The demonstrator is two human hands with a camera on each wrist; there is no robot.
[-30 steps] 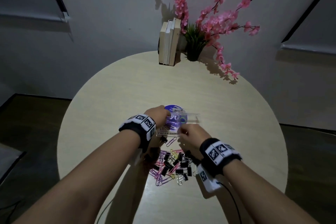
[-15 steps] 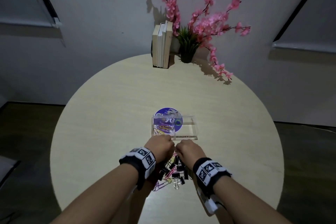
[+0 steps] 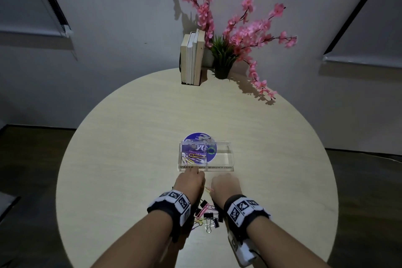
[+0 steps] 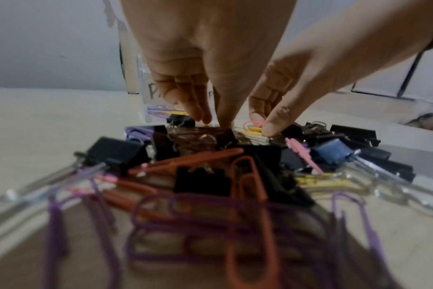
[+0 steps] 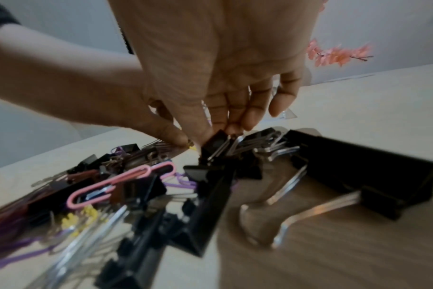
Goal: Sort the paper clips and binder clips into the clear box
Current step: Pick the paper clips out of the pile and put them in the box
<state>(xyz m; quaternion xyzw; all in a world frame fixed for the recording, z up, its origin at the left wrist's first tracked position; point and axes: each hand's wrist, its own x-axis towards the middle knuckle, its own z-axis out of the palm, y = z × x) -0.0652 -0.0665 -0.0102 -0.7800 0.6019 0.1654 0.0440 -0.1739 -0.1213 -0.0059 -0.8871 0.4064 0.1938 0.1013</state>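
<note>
The clear box (image 3: 219, 160) sits mid-table on a purple disc, with several coloured paper clips (image 3: 194, 157) in its left compartment and the right one bare. Just nearer than it lies the mixed pile of clips (image 3: 206, 215) (image 4: 210, 172) (image 5: 141, 185). My left hand (image 3: 191, 183) (image 4: 214, 122) reaches down with thumb and fingertips closed together on the pile's far edge; which clip they pinch is hidden. My right hand (image 3: 225, 187) (image 5: 216, 130) pinches a black binder clip (image 5: 216, 143) between thumb and fingers. A yellow and pink paper clip (image 3: 208, 189) (image 4: 253, 127) lies between the hands.
Books (image 3: 192, 59) and a pot of pink blossom (image 3: 226, 50) stand at the round table's (image 3: 130, 137) far edge. Dark floor surrounds the table.
Both hands drew back from the clear box to the pile and dropped their fingertips onto it. Paper clips now lie in the box's left compartment.
</note>
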